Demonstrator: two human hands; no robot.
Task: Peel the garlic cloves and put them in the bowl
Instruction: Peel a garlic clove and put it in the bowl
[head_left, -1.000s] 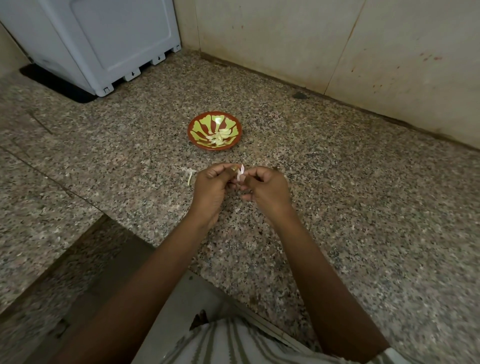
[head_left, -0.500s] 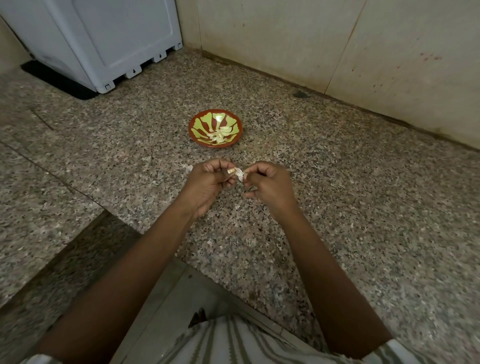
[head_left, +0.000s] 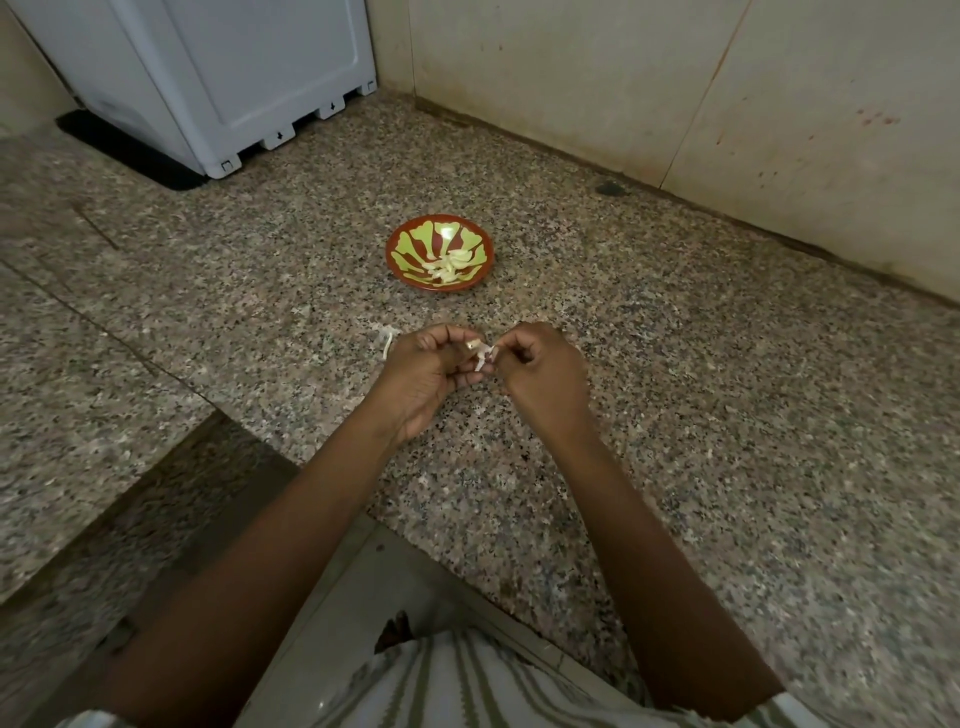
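A red and green patterned bowl (head_left: 403, 250) sits on the speckled granite counter and holds several pale peeled garlic cloves (head_left: 449, 263). Nearer to me, both hands meet above the counter. My left hand (head_left: 421, 376) grips a small garlic clove (head_left: 474, 344) between thumb and curled fingers. My right hand (head_left: 540, 374) pinches the loose whitish skin (head_left: 484, 357) that hangs from that clove. Most of the clove is hidden by my fingers.
Scraps of white garlic skin (head_left: 387, 338) lie on the counter just left of my left hand. A white appliance (head_left: 228, 78) stands at the back left, and a tiled wall (head_left: 675, 93) runs along the back. The counter edge (head_left: 467, 587) steps down near my body.
Both hands stayed together in front of the bowl. The strip of skin, which stuck upward a second ago, now hangs down between the two hands.
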